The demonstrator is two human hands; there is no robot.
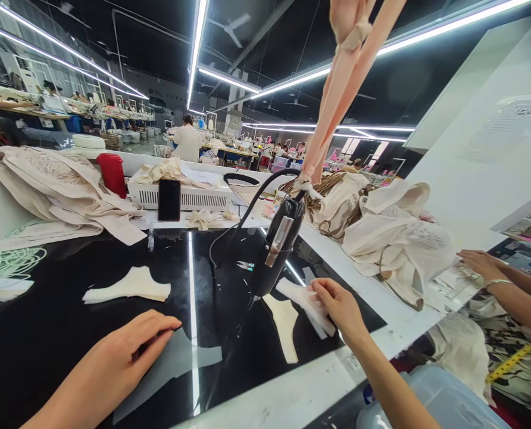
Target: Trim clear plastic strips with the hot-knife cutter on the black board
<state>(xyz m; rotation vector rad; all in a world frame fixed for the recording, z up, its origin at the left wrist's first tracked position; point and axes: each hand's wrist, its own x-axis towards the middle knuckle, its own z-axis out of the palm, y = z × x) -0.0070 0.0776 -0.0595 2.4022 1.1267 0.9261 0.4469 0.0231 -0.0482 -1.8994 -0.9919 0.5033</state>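
Note:
My left hand is closed, thumb and index fingertips together at the upper edge of a thin, see-through grey cut piece lying on the black tabletop. On the right, the fingers of my right hand pinch the edge of white cut fabric pieces, partly hidden by the fingers. Between my hands lies a cream cut piece. Another cream stack of the same curved shape lies beyond my left hand. A black handheld electric tool hangs nozzle down from a pink cloth strip.
Small scissors lie behind the hanging tool, near its black cord. A phone leans against a white box. Cream garments are heaped left and right. At far right another person's hands are at the table.

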